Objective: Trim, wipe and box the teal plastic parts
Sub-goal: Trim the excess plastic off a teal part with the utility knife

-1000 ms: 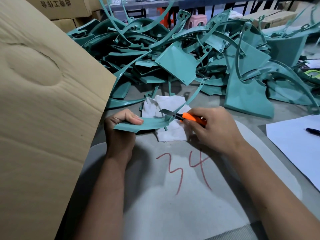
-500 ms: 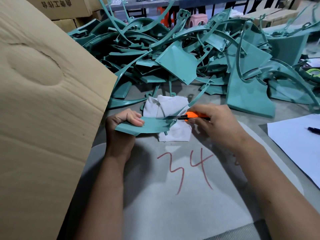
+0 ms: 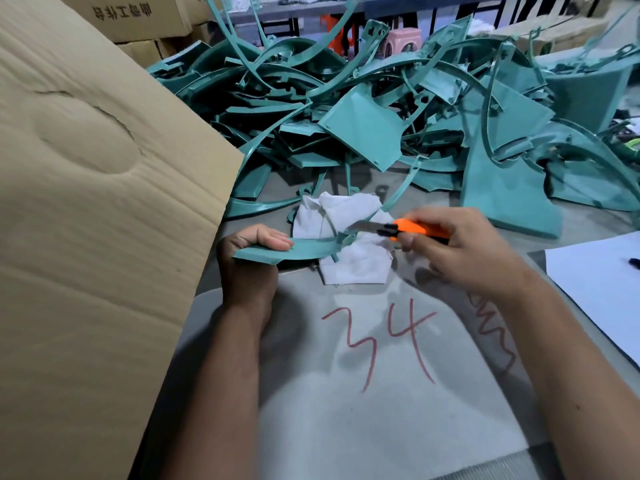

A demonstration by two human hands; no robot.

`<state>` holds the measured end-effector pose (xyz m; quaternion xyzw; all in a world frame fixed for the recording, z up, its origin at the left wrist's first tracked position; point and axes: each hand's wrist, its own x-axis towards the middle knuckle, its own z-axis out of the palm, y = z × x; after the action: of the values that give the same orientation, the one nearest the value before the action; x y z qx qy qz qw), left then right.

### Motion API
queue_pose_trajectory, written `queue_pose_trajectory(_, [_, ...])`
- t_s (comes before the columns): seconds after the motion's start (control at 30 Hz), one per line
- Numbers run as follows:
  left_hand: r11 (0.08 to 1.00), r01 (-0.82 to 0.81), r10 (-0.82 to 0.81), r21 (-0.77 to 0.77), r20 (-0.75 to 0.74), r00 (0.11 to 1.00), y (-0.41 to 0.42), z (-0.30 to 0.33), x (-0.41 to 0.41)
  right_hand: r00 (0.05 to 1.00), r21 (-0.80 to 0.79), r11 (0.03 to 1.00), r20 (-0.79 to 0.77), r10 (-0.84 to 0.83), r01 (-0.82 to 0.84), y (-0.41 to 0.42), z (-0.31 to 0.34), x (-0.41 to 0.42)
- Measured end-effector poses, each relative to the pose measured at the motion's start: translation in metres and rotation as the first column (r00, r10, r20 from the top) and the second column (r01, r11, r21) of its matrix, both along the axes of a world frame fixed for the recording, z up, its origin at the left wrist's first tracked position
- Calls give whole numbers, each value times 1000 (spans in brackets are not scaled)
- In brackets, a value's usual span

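My left hand (image 3: 251, 261) grips the wide end of a curved teal plastic part (image 3: 304, 249), thumb on top, holding it just above the table. My right hand (image 3: 460, 254) holds an orange utility knife (image 3: 408, 230). Its blade touches the part's thin arm near the joint. Under the part lies a crumpled white cloth (image 3: 349, 244). A big heap of teal plastic parts (image 3: 381, 126) covers the far half of the table. At my left stands the raised flap of a cardboard box (image 3: 90, 209).
A grey mat (image 3: 381, 410) marked "34" in red lies under my arms. White paper (image 3: 599, 282) with a black pen (image 3: 634, 262) on it lies at the right edge. Cardboard cartons (image 3: 138, 15) stand behind the heap, and a pink stool (image 3: 403, 38) shows farther back.
My right hand has drawn the knife a little to the right along the thin arm, and the blade now shows flatter. My left hand keeps its hold on the part.
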<state>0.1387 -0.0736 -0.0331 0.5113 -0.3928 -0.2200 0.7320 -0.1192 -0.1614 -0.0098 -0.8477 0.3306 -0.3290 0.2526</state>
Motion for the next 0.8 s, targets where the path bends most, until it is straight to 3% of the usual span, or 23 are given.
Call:
queue_pose_trajectory(0.07, [996,-87,89,27,-50,995,-5,-3,0,995,-47,995,57,-86,89,1,1,0])
queue_pose_trajectory(0.13, [985,-164,169,59,-72,983,-10,-5,-3,986,-150,975,4,-166,165,7,1,8])
queue_pose_trajectory(0.27, [974,-208,216,87,-90,972,-14,-8,-4,989,-230,963,-14,-146,139,30,4,28])
queue_pose_trajectory(0.67, [978,-200,205,64,-89,975,-11,-6,-10,962,-162,952,-42,-269,259,37,7,32])
queue_pose_trajectory(0.8, [981,-193,194,31,-67,979,-11,-6,-9,971,-145,965,-66,-231,219,33,5,28])
